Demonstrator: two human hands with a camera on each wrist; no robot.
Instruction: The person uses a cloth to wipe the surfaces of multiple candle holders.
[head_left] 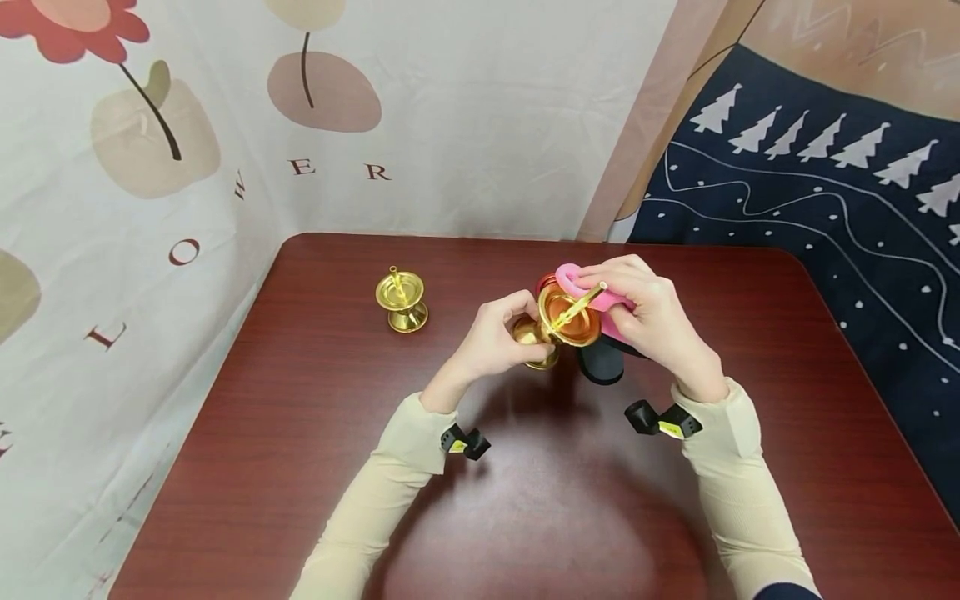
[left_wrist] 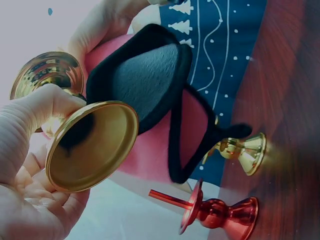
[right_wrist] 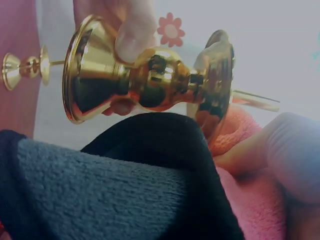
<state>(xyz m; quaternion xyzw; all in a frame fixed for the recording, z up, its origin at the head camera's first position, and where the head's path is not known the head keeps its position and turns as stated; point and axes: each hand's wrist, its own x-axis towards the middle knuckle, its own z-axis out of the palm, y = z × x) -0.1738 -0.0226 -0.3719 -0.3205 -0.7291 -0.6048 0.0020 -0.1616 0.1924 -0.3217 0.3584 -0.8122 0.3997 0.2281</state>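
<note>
My left hand [head_left: 495, 337] grips a shiny gold candlestick [head_left: 572, 315] around its stem, tilted above the table with its dish toward the right. A thin gold tube rises from the dish. My right hand [head_left: 654, 312] pinches a pink cloth [head_left: 567, 277] against the dish's rim. In the right wrist view the cloth's dark grey fuzzy part [right_wrist: 100, 185] with black edging hangs below the candlestick. The left wrist view shows the candlestick's round hollow base [left_wrist: 92, 147] facing the camera. The right fingertips are partly hidden by the cloth.
A second gold candlestick [head_left: 405, 302] stands upright on the brown table [head_left: 337, 375], left of the hands. Behind the held one stands a red candlestick [left_wrist: 215, 212], mostly hidden in the head view. A printed white curtain [head_left: 480, 125] hangs behind the table, a navy cloth [head_left: 825, 208] at right.
</note>
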